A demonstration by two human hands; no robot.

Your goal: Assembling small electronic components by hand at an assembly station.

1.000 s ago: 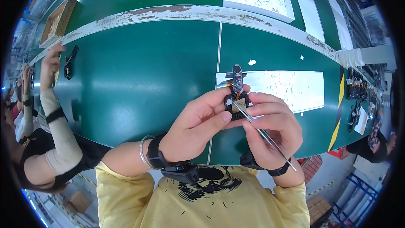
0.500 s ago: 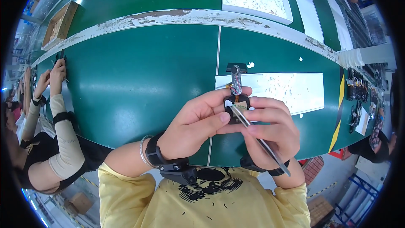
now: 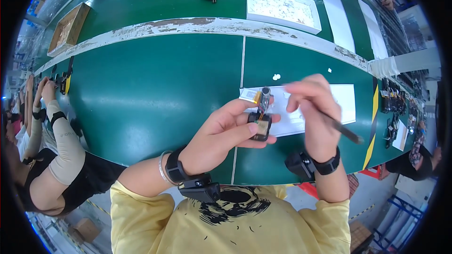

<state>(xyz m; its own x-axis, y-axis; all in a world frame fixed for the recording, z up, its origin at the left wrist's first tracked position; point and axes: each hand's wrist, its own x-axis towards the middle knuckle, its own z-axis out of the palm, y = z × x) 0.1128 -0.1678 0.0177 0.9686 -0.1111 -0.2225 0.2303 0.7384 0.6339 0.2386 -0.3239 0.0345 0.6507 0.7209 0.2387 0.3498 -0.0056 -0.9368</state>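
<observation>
Left hand: the left hand (image 3: pixel 221 134) is clamped on a small black module (image 3: pixel 260 126), thumb over its face, wires and a silver cell sticking up from it.
Right hand: the right hand (image 3: pixel 315 113) is closed round a thin dark tool (image 3: pixel 346 131), blurred, lifted just beside the module.
Where: the module is held above the green tabletop (image 3: pixel 155 89), over a white sheet (image 3: pixel 346 101).
Doing it well: I'd say steady the module and bring the tip in slowly.
Containers: a white tray (image 3: pixel 282 7) of small pale parts sits far across; a cardboard box (image 3: pixel 68 28) at far left, contents unclear.
</observation>
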